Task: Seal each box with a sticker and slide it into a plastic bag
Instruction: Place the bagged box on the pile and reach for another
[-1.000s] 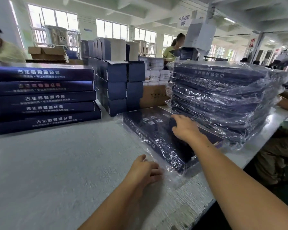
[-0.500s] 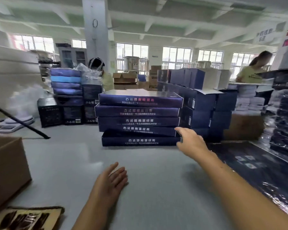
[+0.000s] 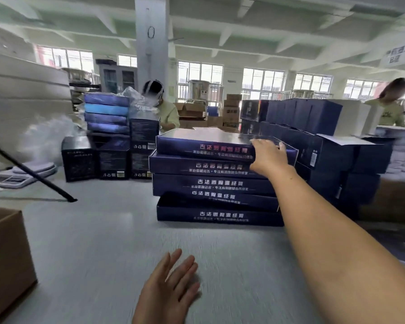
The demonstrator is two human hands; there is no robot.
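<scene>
The top box (image 3: 206,143) is found on a stack of five flat navy boxes (image 3: 215,183), set toward the far middle of the grey surface (image 3: 103,242) and slightly askew on the box beneath. Its near right end is held by the right hand (image 3: 269,157), with fingers bent over the lid's edge and the palm against the printed front face. The left hand (image 3: 171,284) is kept flat and wide, holding nothing, low over the bare surface near the body.

The step in hand is judged to be the fetching of a fresh box, with sealing and bagging not yet begun. No sticker or loose bag can be made out. The next move is expected to call for the box to be lifted or slid clear without the crooked boxes under it being dragged along, then set down where the left hand waits.

A broad open stretch of surface is left between stack and body. Dark upright cartons (image 3: 325,141) are crowded just beside the stack on the right, so a pull straight toward the body is favoured. A brown cardboard box (image 3: 5,265) stands at the left edge, and a slanted black rod (image 3: 33,174) crosses the far left, both well apart from that path
</scene>
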